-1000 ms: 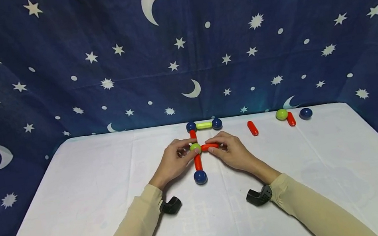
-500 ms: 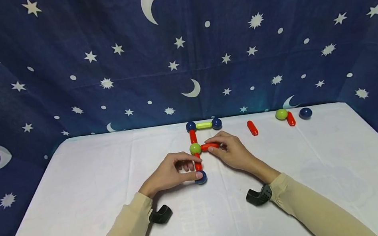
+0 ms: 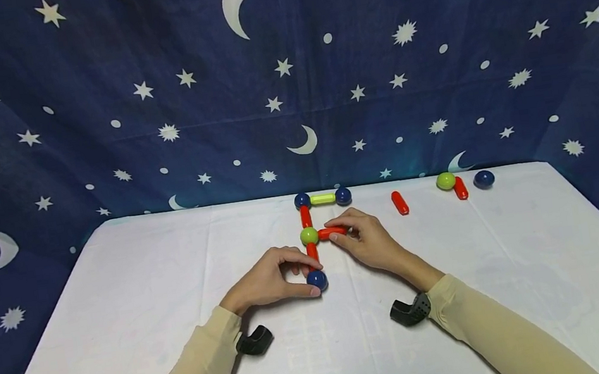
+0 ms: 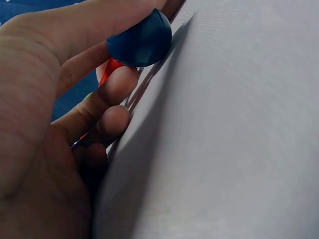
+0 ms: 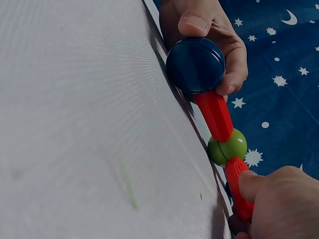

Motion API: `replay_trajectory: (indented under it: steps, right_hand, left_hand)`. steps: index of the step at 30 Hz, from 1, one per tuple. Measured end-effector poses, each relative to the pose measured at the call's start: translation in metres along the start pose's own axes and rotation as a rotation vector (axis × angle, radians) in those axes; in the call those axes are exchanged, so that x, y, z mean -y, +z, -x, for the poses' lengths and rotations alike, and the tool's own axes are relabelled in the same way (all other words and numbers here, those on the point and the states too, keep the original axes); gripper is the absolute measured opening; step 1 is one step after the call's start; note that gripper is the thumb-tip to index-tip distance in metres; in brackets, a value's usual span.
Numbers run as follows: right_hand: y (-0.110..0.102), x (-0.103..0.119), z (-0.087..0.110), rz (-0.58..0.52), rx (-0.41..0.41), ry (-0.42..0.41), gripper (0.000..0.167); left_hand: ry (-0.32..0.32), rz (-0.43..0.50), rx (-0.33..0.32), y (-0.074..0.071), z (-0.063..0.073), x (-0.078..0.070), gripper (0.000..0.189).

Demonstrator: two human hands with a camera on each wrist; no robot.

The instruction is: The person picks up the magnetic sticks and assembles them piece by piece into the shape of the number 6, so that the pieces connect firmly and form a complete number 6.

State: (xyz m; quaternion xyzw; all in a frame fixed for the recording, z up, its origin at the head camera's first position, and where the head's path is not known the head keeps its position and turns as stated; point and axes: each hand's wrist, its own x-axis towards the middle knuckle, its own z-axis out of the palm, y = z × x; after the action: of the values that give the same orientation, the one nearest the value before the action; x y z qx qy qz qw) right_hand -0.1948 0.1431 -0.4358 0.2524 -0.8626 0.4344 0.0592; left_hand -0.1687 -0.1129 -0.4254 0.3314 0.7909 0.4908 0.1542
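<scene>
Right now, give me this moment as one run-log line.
left grip: holds near blue ball; right grip: pinches sideways red rod; contact: rod touches green ball

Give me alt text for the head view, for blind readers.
A person's left hand grips the near blue ball of a ball-and-stick figure on a white table while the right hand pinches a red stick at its middle green ball. More balls and red sticks lie farther right, before a starry navy cloth.

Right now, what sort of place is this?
Probably an indoor tabletop recording setup: a white-covered table, a navy star-and-moon cloth as backdrop, and a black device at each wrist.
</scene>
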Motion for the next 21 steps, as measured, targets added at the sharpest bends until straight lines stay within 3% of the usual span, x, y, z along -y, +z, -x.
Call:
replay_trajectory:
  steps: [15, 21]
  right_hand:
    - [-0.012, -0.001, -0.005, -0.005, -0.015, 0.016, 0.028]
    - [-0.032, -0.009, -0.009, 0.023, -0.111, 0.037, 0.026]
  left_hand:
    - [0.0, -0.006, -0.009, 0.0, 0.001, 0.0, 0.036]
    - [-0.001, -0.003, -0.006, 0.0, 0.001, 0.0, 0.035]
